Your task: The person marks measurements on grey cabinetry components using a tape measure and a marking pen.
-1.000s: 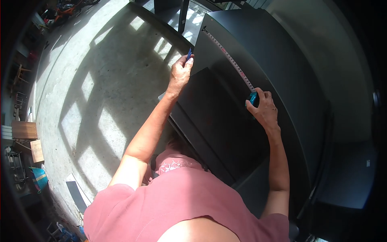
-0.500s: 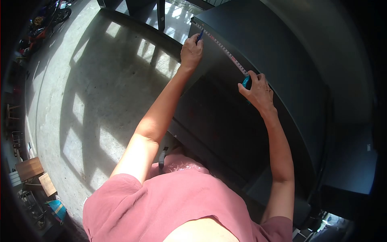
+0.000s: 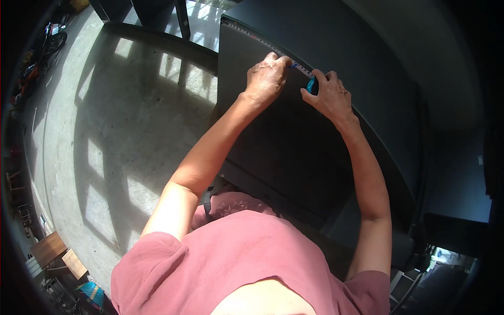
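Note:
A tape measure's white blade (image 3: 257,37) lies stretched along the edge of a large dark grey panel (image 3: 241,58). Its teal case (image 3: 312,85) is gripped in my right hand (image 3: 333,97), thumb on one side and fingers over the top. My left hand (image 3: 268,77) is closed around a blue pen (image 3: 295,65), whose tip shows at the blade, a short way from the case. Most of the pen is hidden by my fingers. The blade's far end sits at the panel's upper left corner.
Sunlit concrete floor (image 3: 121,89) stretches out on the left. Wooden pieces (image 3: 48,249) and a blue patterned bag (image 3: 92,294) are at lower left, with motorbikes (image 3: 50,39) at upper left. Dark metal frames (image 3: 182,18) stand beyond the panel.
My left hand has moved with the pen along the blade, from near its far end to close beside the case. My right hand still holds the case, and the view has shifted slightly.

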{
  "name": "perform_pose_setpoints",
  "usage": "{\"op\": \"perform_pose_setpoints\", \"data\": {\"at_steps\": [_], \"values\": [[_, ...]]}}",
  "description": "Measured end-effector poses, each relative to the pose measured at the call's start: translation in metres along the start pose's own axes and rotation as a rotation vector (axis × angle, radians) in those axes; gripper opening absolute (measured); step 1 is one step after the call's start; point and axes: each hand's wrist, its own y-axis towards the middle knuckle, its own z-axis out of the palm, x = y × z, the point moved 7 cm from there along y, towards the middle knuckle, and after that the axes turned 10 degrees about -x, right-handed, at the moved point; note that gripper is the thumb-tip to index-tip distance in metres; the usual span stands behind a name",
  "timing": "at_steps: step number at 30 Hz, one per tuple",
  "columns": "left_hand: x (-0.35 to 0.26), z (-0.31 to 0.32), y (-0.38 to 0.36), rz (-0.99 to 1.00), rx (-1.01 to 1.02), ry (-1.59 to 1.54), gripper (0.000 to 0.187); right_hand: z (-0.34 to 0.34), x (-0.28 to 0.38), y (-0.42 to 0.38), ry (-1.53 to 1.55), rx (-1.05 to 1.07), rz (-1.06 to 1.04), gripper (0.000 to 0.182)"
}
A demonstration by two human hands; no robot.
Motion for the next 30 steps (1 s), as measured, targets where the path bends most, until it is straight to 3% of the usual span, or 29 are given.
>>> {"op": "perform_pose_setpoints", "data": {"at_steps": [13,15,25,30], "values": [[-0.030,0.033,0.020,0.038,0.129,0.067,0.024,0.008,-0.008,0.004,0.025,-0.053,-0.002,0.062],[-0.037,0.039,0.026,0.138,0.135,0.093,0.022,0.009,-0.008,0.005,0.039,-0.037,0.001,0.063],[-0.044,0.055,0.043,0.234,0.183,0.195,0.018,0.013,-0.010,0.003,0.045,-0.032,0.004,0.064],[-0.037,0.049,0.033,0.160,0.359,0.234,0.019,0.017,-0.002,-0.012,0.105,-0.039,-0.034,0.065]]}}
